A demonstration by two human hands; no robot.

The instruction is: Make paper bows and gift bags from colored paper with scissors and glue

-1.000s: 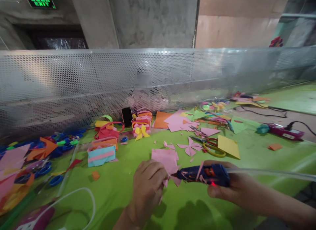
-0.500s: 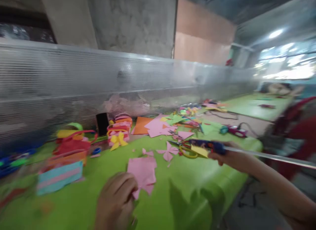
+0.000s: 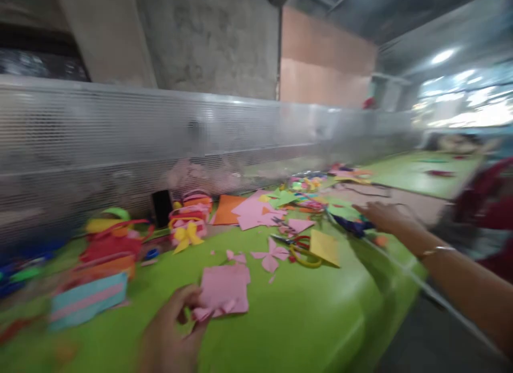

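My left hand is at the lower middle, with thumb and fingers closed on a small pink felt piece. That piece lies at the near edge of a pink felt square on the table. My right hand reaches out to the right, fingers stretched and somewhat blurred. Just below it is a blue glue gun, with a long clear glue stick trailing toward the lower right. A pink felt flower lies between the hands, next to yellow-handled scissors and a yellow felt piece.
Finished-looking felt bags and a striped blue-pink piece stand at the left. A dark phone-like slab leans behind. Pink sheets and an orange sheet lie near the translucent partition. Green tabletop lies in front.
My right hand has let go of the glue gun and moved right and farther away. The yellow piece now lies flat by the scissors. My left hand has turned, with its pinch on pink felt visible.
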